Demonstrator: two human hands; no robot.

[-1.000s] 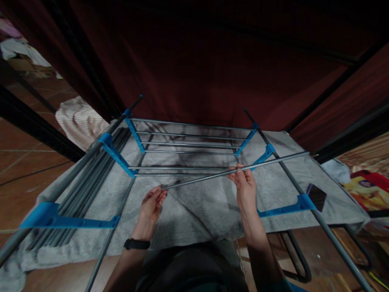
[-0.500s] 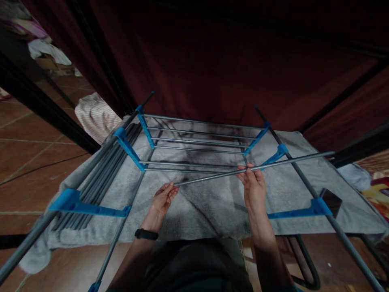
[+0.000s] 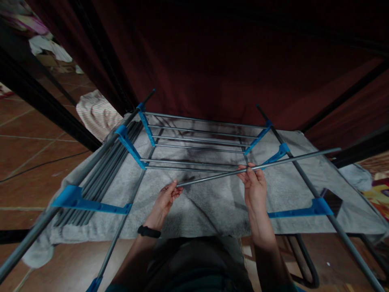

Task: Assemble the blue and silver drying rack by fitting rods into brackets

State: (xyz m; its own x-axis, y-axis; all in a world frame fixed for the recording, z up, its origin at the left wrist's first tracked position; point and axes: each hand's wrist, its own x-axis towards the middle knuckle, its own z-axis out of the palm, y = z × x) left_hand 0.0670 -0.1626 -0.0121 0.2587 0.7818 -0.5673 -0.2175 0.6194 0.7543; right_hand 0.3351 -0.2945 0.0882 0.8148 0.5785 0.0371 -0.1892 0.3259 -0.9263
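Note:
A grey metal rod (image 3: 209,177) slants across the front of a rack, its right end raised over the right side pole (image 3: 306,180). My left hand (image 3: 166,196) pinches the rod's left end. Farther along, my right hand (image 3: 253,180) grips it near the middle between thumb and fingers. The rack has grey poles and blue plastic brackets, among them a front left bracket (image 3: 88,205) and a front right bracket (image 3: 304,209). Several crossbars (image 3: 200,140) span the rear brackets. The second right bracket (image 3: 275,156) is partly hidden behind the rod and my right hand.
A bundle of loose grey rods (image 3: 106,178) lies on the grey cloth (image 3: 209,211) at left. A dark phone-like object (image 3: 332,201) rests by the right pole. Behind the rack hangs a dark red curtain (image 3: 212,73). A striped cloth (image 3: 97,113) is at left.
My left hand and the rod have shifted slightly to the right; the rod's far end reaches a little farther past the right pole. Both hands keep hold of it.

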